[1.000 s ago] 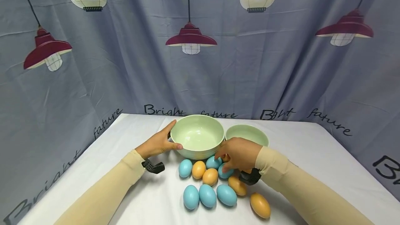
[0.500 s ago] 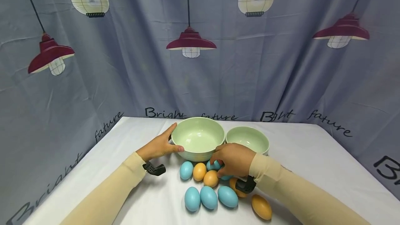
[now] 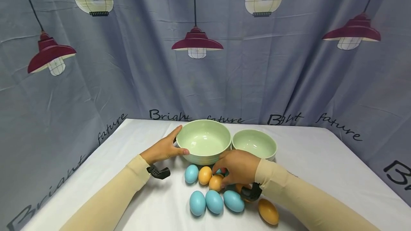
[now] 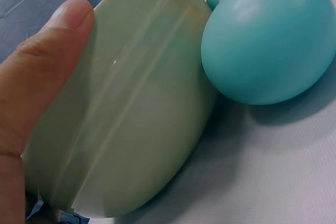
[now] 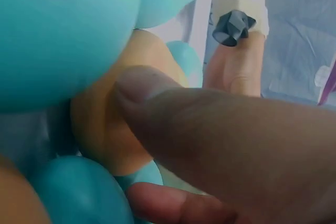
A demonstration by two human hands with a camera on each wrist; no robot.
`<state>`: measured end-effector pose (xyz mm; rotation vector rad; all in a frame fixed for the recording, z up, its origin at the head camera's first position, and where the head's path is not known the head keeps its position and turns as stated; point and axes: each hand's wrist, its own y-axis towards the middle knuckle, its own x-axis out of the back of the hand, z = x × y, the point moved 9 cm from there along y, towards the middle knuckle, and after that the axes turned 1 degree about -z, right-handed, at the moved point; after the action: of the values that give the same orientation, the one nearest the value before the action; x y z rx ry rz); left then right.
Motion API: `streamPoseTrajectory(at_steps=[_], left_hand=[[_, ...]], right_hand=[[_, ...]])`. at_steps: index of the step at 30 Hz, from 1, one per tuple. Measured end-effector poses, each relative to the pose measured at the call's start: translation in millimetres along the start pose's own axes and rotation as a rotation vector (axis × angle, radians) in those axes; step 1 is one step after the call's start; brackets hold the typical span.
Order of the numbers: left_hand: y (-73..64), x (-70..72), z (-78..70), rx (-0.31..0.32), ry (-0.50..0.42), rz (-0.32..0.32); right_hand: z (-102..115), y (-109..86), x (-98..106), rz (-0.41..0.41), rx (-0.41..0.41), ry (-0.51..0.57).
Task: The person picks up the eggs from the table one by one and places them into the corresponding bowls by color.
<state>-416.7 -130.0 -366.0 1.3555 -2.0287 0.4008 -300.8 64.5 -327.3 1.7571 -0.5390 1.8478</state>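
My left hand [image 3: 163, 150] holds the left side of the large pale green bowl [image 3: 203, 139], its thumb [image 4: 63, 27] along the outer wall and its fingers toward the back. In front of that bowl my right hand [image 3: 239, 167] reaches down among the eggs. Its thumb [image 5: 152, 85] touches an orange egg [image 3: 216, 182], and its curled fingers lie at the far side of that egg. Another orange egg [image 3: 204, 175] and a blue egg [image 3: 191, 174] sit just left of it. The right hand partly hides more eggs beneath it.
A smaller green bowl [image 3: 254, 142] stands right of the large one. Nearer the front are several blue eggs, among them a blue egg [image 3: 214, 201], and a lone orange egg [image 3: 268, 211] at the right. A white cloth [image 3: 154, 202] covers the table; a printed curtain [image 3: 205, 81] hangs behind.
My right hand has moved left and toward me, from the blue eggs beside the large bowl to the orange egg. The left hand has stayed at the large bowl.
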Motion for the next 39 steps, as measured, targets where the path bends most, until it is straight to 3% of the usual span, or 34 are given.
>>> streamPoseTrajectory(at_steps=[5, 9, 13, 18, 39], left_hand=[[-0.1, -1.2, 0.9, 0.011, -0.007, 0.004], [-0.7, -0.8, -0.2, 0.013, -0.002, 0.008], [-2.4, 0.8, -1.4, 0.018, 0.003, 0.009], [-2.1, 1.4, -3.1, 0.018, 0.004, 0.010], [-0.5, -0.3, -3.3, 0.017, 0.035, 0.006]], right_hand=[[-1.0, -2.2, 6.0, -0.009, -0.019, -0.011], [-8.9, -8.2, 15.4, 0.005, -0.130, -0.065], [-17.0, -12.8, 14.6, 0.080, -0.258, -0.086], [-22.5, -13.4, 8.0, 0.152, -0.334, -0.058], [-22.1, -11.8, -2.5, 0.161, -0.364, -0.064]])
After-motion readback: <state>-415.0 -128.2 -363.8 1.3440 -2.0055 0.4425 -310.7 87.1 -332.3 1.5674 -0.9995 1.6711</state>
